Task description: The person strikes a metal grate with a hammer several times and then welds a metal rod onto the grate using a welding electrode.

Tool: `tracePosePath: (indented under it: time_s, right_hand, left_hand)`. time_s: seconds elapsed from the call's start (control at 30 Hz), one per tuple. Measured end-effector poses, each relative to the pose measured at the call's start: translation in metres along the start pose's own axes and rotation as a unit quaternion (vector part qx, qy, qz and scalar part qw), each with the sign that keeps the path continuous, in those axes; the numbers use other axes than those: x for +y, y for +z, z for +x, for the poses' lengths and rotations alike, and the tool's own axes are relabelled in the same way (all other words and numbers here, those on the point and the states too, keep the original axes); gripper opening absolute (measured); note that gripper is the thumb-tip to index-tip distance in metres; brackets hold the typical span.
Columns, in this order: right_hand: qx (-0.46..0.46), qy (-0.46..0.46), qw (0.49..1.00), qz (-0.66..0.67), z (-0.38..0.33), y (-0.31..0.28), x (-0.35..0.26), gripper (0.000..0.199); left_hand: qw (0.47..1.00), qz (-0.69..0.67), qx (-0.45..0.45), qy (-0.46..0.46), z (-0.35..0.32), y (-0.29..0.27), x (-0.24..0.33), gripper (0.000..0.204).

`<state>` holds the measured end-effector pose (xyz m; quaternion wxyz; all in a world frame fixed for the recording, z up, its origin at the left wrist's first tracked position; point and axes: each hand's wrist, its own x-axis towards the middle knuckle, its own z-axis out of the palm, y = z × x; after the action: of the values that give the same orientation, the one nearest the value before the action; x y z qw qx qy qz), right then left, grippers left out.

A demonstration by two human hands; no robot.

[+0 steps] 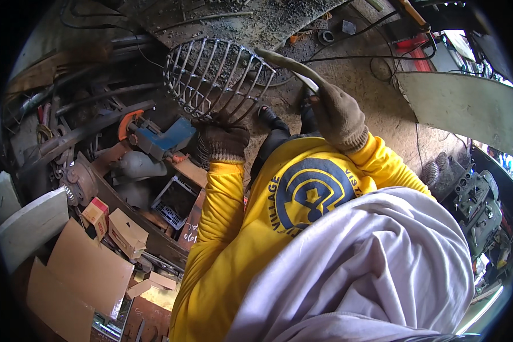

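A basket of welded metal bars [214,74], rounded like a scoop, is held up in front of me. My left hand [225,141], in a brown knitted glove, is closed on the bars at its near lower edge. A flat, curved metal handle [290,64] runs from the basket's right side toward me. My right hand [341,117], gloved in the same brown, is wrapped round the near end of this handle. The gloves hide parts of the fingers and the gripped bars.
Beyond the basket is a metal tabletop [233,25] strewn with dark debris. Cables [376,57] cross the floor at right. On the left are a blue machine part [168,137], steel bars [85,105] and cardboard boxes [85,262]. A pale panel [461,102] stands at right.
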<state>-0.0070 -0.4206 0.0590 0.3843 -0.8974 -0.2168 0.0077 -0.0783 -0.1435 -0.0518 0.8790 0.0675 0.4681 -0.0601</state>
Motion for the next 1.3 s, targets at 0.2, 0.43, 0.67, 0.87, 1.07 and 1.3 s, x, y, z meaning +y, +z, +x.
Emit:
tracePosePath:
  time_s: [0.2, 0.43, 0.67, 0.87, 1.07, 1.3]
  right_hand:
    - [-0.01, 0.006, 1.0, 0.014, 0.008, 0.0, 0.001, 0.041]
    - [-0.009, -0.022, 1.0, -0.005, 0.011, 0.006, 0.002, 0.041]
    - [-0.001, -0.019, 1.0, 0.003, 0.008, 0.003, -0.003, 0.04]
    - [0.013, -0.007, 0.999, 0.03, 0.004, -0.015, -0.013, 0.041]
    - [0.004, -0.028, 0.999, 0.036, -0.007, -0.01, 0.003, 0.042]
    - [-0.021, -0.039, 0.999, -0.018, -0.013, -0.011, 0.006, 0.043]
  left_hand:
    - [0.999, -0.003, 0.017, 0.046, -0.007, 0.017, -0.009, 0.065]
    - [0.993, -0.029, -0.055, 0.102, -0.005, 0.016, -0.019, 0.061]
    - [0.995, -0.039, 0.061, 0.065, 0.001, 0.009, -0.013, 0.053]
    - [0.988, -0.054, -0.009, 0.141, -0.015, 0.043, -0.028, 0.048]
    - [0.99, -0.036, 0.028, 0.133, -0.02, 0.047, -0.033, 0.052]
    - [0.989, -0.001, 0.064, 0.135, -0.012, 0.039, -0.032, 0.056]
